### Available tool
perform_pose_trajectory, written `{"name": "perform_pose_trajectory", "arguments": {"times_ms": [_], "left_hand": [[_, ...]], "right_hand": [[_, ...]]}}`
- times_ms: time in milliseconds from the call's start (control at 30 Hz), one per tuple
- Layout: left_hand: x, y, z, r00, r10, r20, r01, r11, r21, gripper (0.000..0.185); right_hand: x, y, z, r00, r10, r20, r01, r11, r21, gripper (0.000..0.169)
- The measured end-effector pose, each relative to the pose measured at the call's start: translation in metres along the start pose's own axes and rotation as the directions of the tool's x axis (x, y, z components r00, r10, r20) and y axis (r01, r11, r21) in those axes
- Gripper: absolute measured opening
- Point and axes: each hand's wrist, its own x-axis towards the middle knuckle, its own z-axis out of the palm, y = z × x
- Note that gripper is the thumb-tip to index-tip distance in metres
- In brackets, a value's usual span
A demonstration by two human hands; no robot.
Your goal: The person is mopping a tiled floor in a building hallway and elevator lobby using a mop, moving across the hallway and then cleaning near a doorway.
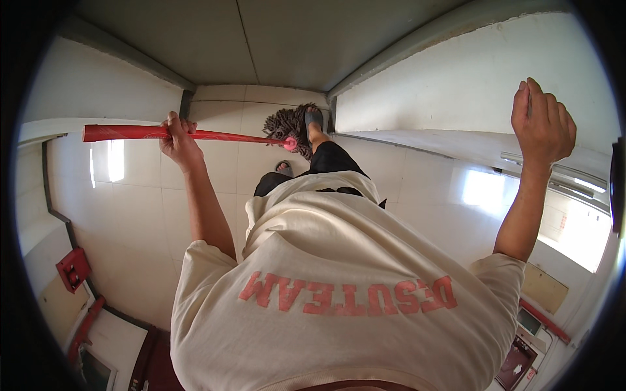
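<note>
My left hand [180, 141] grips the red handle of a mop [230, 136], which lies across the left part of the view. The handle runs down to a pink collar and a grey-brown string mop head [288, 124] spread on the tiled floor. One of my feet, in a grey slipper [314, 117], is at the right side of the mop head, touching or overlapping its strands. My right hand [544, 122] is raised at the far right in front of the white wall, fingers curled in, with no object visible in it.
A grey panelled surface [274, 44] stands ahead, between white walls [440, 93]. Glossy tiles [205, 205] cover the floor. At the lower left is a red box [73, 270] on the wall, near red pipes [85, 327]. A window [572, 229] is at the right.
</note>
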Motion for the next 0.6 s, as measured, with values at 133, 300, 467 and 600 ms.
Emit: {"name": "perform_pose_trajectory", "arguments": {"times_ms": [133,300,467,600], "left_hand": [[-0.003,0.002,0.005,0.997,-0.013,0.073,0.014,1.000,-0.019,0.026],[-0.023,0.004,0.003,0.987,0.002,0.161,-0.002,1.000,0.006,0.023],[-0.030,0.006,-0.002,0.992,0.024,0.120,-0.029,0.998,0.047,0.024],[-0.025,0.002,-0.003,0.987,0.003,0.162,-0.006,1.000,0.016,0.025]], "right_hand": [[0.000,0.002,-0.002,1.000,-0.015,-0.008,0.015,1.000,0.009,0.003],[0.000,0.006,0.000,0.999,-0.034,-0.018,0.034,0.999,0.020,0.004],[-0.002,0.008,0.000,0.999,-0.033,-0.022,0.033,0.999,0.025,0.003],[-0.003,0.009,-0.001,0.999,-0.028,-0.022,0.028,0.999,0.025,0.003]]}}
